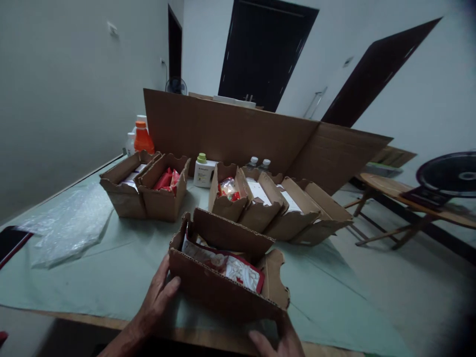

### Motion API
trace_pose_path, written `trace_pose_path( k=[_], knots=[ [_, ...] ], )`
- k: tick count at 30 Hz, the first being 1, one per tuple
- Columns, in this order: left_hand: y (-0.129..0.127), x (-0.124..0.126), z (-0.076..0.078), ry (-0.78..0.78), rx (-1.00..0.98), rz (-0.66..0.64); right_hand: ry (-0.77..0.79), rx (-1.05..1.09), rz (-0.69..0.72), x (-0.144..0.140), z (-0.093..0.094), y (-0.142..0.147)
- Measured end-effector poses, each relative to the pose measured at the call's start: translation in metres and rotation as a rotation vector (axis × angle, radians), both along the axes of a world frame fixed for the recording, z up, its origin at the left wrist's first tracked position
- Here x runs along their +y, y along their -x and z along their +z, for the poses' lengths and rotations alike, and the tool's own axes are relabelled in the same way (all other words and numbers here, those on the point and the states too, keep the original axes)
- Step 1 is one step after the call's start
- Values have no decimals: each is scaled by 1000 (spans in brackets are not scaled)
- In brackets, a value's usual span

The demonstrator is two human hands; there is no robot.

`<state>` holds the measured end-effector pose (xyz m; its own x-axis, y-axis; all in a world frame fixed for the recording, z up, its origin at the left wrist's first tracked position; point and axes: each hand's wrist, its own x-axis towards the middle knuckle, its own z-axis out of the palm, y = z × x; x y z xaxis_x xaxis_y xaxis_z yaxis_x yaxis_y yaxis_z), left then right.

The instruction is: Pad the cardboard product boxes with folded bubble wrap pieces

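- Left hand [158, 297], lower centre-left of the frame: bare, no ring or glove.
- Right hand [277, 342], bottom edge: bare.
- No sleeves on either forearm.

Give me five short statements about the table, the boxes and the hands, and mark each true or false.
1. The left hand touches the side of the near cardboard box. True.
2. The near cardboard box is empty. False: a red and white packet lies in it.
3. An orange bottle stands behind the boxes on the left. True.
4. The right hand holds a white bottle with a green cap. False: that bottle stands apart on the table, and the right hand is at the near box's lower corner.
5. A tall cardboard sheet stands behind the row of boxes. True.
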<state>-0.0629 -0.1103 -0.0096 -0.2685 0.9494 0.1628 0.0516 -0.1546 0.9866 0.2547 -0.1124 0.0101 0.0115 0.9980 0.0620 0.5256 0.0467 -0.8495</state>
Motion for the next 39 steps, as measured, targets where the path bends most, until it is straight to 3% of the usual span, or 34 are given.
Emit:
trace_pose_path(
  k=[2,5,9,12,19,24,28,34,39],
  knots=[
    [-9,3,-2,34,-16,-10,-4,-19,-40,10,-1,20],
    [-23,13,1,-1,-12,-9,-86,24,-67,39,12,40],
    [-34,39,12,-52,47,-25,-161,101,-35,82,29,41],
    [-37,56,11,-50,73,-27,-147,162,-26,100,25,34],
    [-41,61,-3,-7,91,14,-12,230,22,97,-8,27],
    [-39,67,-4,34,137,-59,-44,245,-81,98,-20,32],
    [-39,72,-7,-5,139,-82,-99,184,-130,96,-23,36],
    [-40,74,1,-37,149,-100,-24,19,-179,96,-17,34],
    [-34,58,-7,33,201,-121,4,-96,-173,102,-15,36]
  ],
)
